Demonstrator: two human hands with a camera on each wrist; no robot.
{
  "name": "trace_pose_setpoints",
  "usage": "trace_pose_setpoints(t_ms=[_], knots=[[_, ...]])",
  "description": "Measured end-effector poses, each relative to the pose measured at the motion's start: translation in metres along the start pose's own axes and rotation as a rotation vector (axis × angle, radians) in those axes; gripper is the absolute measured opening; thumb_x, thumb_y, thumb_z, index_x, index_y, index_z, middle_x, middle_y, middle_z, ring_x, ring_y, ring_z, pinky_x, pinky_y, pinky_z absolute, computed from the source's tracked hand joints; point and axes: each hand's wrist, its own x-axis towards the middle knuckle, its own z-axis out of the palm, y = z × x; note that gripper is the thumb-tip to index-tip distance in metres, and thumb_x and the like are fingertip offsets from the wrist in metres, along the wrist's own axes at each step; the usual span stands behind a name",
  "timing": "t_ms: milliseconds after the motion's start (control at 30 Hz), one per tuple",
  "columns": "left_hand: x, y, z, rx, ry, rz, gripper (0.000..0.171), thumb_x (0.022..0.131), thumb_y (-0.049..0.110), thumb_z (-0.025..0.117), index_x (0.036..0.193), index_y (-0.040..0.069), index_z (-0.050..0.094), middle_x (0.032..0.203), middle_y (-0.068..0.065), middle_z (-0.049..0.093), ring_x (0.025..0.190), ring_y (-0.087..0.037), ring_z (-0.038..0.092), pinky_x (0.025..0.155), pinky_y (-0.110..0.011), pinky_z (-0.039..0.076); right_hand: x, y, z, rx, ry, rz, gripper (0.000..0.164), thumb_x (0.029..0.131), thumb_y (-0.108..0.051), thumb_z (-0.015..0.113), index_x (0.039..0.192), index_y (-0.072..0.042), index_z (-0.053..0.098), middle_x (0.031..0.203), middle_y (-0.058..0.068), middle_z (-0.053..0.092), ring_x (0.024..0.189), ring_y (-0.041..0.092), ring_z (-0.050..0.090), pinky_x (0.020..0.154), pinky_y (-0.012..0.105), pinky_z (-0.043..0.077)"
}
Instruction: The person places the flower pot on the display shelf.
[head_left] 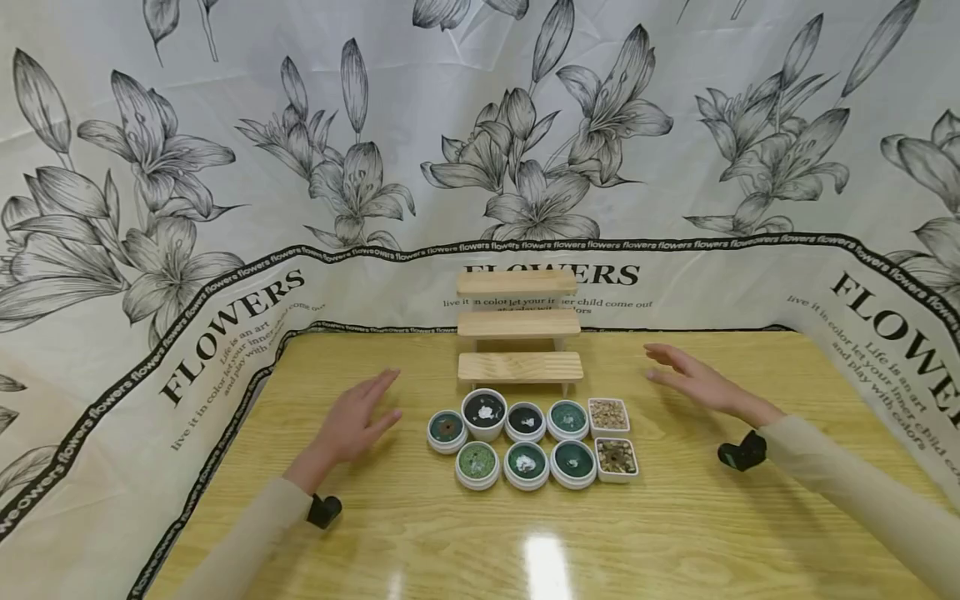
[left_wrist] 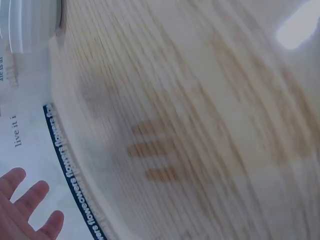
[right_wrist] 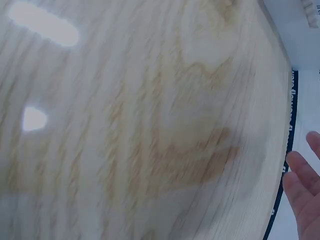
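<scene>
My left hand (head_left: pixel 356 423) hovers over the table left of the pots, fingers extended and holding nothing. On the other side, my right hand (head_left: pixel 697 383) is also off the table, its fingers straight, right of the wooden stand. Between them sit several round white pots, among them a black-filled pot (head_left: pixel 483 412) with a white patch, a speckled green pot (head_left: pixel 477 463) and a dark green pot (head_left: pixel 573 462). Two square white dishes hold pale gravel (head_left: pixel 608 414) and darker brown pebbles (head_left: pixel 617 457). The left wrist view catches a ribbed white pot (left_wrist: pixel 35 25) at its corner.
A three-tier wooden stand (head_left: pixel 520 367) rises behind the pots, near the back edge of the wood-grain table (head_left: pixel 450 542). A white curtain (head_left: pixel 420 208) printed with flowers and lettering hangs along the back and both sides.
</scene>
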Motion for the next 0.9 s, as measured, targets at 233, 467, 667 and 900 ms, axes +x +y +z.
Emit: trace_pose_setpoints(t_ms=[233, 467, 667, 900], knots=[[0.0, 0.012, 0.005, -0.209, 0.008, -0.037, 0.058, 0.097, 0.036, 0.054, 0.148, 0.012, 0.037, 0.148, -0.012, 0.044, 0.132, -0.035, 0.046, 0.109, -0.055, 0.037, 0.017, -0.009, 0.005, 0.092, -0.052, 0.038, 0.06, 0.1, -0.026, 0.051, 0.146, 0.006, 0.029, 0.14, 0.034, 0.042, 0.125, 0.049, 0.045, 0.1, 0.058, 0.044], [0.0, 0.025, 0.01, -0.511, -0.063, -0.125, 0.059, 0.098, 0.031, 0.054, 0.149, 0.009, 0.033, 0.146, -0.019, 0.044, 0.123, -0.037, 0.05, 0.099, -0.055, 0.044, 0.03, -0.017, 0.008, 0.287, -0.151, 0.073, 0.062, 0.099, -0.025, 0.051, 0.146, 0.009, 0.025, 0.138, 0.036, 0.041, 0.118, 0.045, 0.054, 0.098, 0.051, 0.049], [0.003, 0.035, 0.013, -0.673, -0.127, -0.182, 0.064, 0.095, 0.017, 0.059, 0.15, 0.008, 0.027, 0.144, -0.023, 0.043, 0.121, -0.037, 0.05, 0.091, -0.042, 0.048, 0.039, -0.024, 0.015, 0.411, -0.183, 0.113, 0.064, 0.099, -0.023, 0.051, 0.146, 0.01, 0.023, 0.144, 0.038, 0.033, 0.122, 0.046, 0.051, 0.103, 0.052, 0.045], [0.004, 0.043, 0.016, -0.752, -0.214, -0.166, 0.071, 0.091, 0.019, 0.066, 0.15, 0.006, 0.028, 0.144, -0.022, 0.043, 0.123, -0.037, 0.049, 0.094, -0.043, 0.048, 0.054, -0.024, 0.022, 0.535, -0.285, 0.128, 0.06, 0.099, -0.014, 0.049, 0.146, 0.012, 0.021, 0.137, 0.038, 0.041, 0.116, 0.037, 0.058, 0.102, 0.05, 0.046]])
